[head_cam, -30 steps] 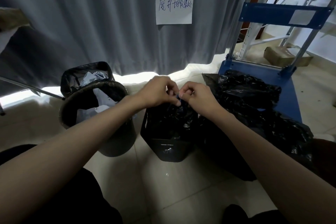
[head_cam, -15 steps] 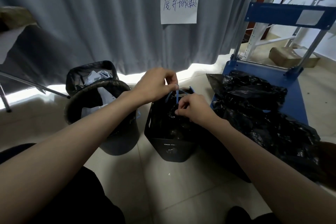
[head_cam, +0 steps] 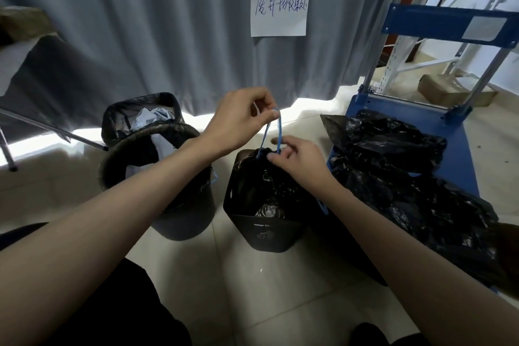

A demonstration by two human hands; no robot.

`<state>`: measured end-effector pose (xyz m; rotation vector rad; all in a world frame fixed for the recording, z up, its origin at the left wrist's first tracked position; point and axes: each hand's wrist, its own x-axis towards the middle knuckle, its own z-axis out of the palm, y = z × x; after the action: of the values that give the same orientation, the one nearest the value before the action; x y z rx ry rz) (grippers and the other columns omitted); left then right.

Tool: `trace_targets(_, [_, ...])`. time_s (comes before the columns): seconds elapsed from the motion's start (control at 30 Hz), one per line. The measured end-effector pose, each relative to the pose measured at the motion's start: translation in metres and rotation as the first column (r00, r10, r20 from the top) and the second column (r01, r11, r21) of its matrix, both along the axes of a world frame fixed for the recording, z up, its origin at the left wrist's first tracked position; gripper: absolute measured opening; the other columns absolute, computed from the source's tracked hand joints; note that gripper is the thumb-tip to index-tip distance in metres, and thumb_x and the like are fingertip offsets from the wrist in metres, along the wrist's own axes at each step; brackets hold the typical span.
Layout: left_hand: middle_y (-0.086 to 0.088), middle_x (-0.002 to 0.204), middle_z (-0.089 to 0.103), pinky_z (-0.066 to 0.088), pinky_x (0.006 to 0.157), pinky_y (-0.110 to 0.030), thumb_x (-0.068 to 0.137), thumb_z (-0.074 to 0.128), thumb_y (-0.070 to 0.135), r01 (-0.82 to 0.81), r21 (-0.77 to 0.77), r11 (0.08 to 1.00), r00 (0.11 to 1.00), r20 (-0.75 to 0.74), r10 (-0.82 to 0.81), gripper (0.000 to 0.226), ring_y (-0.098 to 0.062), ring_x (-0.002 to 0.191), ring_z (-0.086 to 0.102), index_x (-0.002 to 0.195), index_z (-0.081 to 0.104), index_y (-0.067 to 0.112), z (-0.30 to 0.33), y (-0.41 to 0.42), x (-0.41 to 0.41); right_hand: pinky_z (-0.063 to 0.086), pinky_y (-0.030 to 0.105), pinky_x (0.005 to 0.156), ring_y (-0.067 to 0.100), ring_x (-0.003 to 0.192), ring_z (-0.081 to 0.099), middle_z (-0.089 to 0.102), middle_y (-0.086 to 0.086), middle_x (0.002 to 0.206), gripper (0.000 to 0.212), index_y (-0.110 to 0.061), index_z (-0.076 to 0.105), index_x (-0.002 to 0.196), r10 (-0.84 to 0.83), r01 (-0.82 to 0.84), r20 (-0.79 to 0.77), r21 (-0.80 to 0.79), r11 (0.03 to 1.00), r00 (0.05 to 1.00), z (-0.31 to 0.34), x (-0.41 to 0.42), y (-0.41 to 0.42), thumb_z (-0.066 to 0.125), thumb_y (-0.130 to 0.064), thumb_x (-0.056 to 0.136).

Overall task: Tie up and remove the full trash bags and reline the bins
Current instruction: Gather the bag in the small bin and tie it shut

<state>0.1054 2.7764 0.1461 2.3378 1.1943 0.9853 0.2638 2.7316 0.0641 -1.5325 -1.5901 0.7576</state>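
Note:
A small square black bin [head_cam: 264,236] stands on the floor in the middle, with a black trash bag [head_cam: 266,185] gathered shut inside it. A blue drawstring loop [head_cam: 272,132] rises from the bag's neck. My left hand [head_cam: 241,118] pinches the top of the loop, raised above the bin. My right hand [head_cam: 300,160] pinches the drawstring low down, at the bag's bunched neck. To the left stands a round dark bin [head_cam: 168,177] lined with a black bag and holding white paper. Behind it is another black-lined bin [head_cam: 140,112] with crumpled paper.
A blue platform trolley [head_cam: 449,132] stands at the right, with a heap of black trash bags [head_cam: 407,182] piled on it and spilling toward the square bin. A grey curtain [head_cam: 140,22] with a handwritten paper sign [head_cam: 280,10] hangs behind. A cardboard box [head_cam: 449,90] lies far right.
My hands were together at the bag's top. My left hand has since risen, drawing the blue drawstring loop up, while my right hand stays down at the bag's neck.

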Motion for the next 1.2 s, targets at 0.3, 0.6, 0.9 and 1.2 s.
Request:
trace_targets(0.3, [0.009,0.07,0.065,0.041,0.064,-0.016,0.077,0.079,0.032,0.088,-0.051,0.995,0.996,0.028,-0.087,0.011,-0.007,0.063,0.052,0.074,0.069,0.029,-0.002,-0.005,0.006,0.046,0.023,0.051,0.01,0.05,0.054,0.063,-0.002,0.059,0.005,-0.017,0.074,0.084,0.023,-0.039,-0.264,-0.056,0.998,0.964,0.003,-0.005,0.002,0.071,-0.021,0.087])
trace_targets(0.6, [0.009,0.075,0.07,0.051,0.073,-0.032,0.067,0.081,0.043,-0.006,-0.119,0.993,0.799,-0.597,-0.066,0.017,-0.013,0.076,0.063,0.073,0.074,0.029,-0.04,0.002,0.0,0.048,0.021,0.052,0.011,0.06,0.058,0.071,0.009,0.075,0.013,-0.004,0.076,0.091,-0.067,0.044,-0.33,-0.078,0.996,0.942,0.004,0.009,0.0,0.069,-0.014,0.089])
trace_targets(0.9, [0.007,0.079,0.072,0.033,0.064,-0.026,0.071,0.081,0.038,-0.042,-0.054,0.998,0.757,-0.653,-0.004,0.014,-0.015,0.08,0.064,0.074,0.073,0.027,-0.056,-0.001,-0.007,0.048,0.021,0.048,0.006,0.045,0.053,0.065,0.003,0.062,0.011,-0.006,0.076,0.082,-0.254,0.269,-0.344,-0.003,0.963,0.904,0.014,0.024,0.003,0.068,-0.011,0.088])
trace_targets(1.2, [0.005,0.062,0.064,0.036,0.053,-0.014,0.067,0.085,0.035,0.021,-0.194,0.981,0.998,-0.053,-0.032,0.02,0.001,0.05,0.049,0.08,0.077,0.024,-0.035,-0.004,0.004,0.053,0.032,0.062,0.017,0.054,0.059,0.072,0.011,0.071,0.015,-0.007,0.075,0.088,-0.028,0.059,-0.363,0.075,0.995,0.931,0.029,0.012,0.002,0.069,-0.02,0.089])
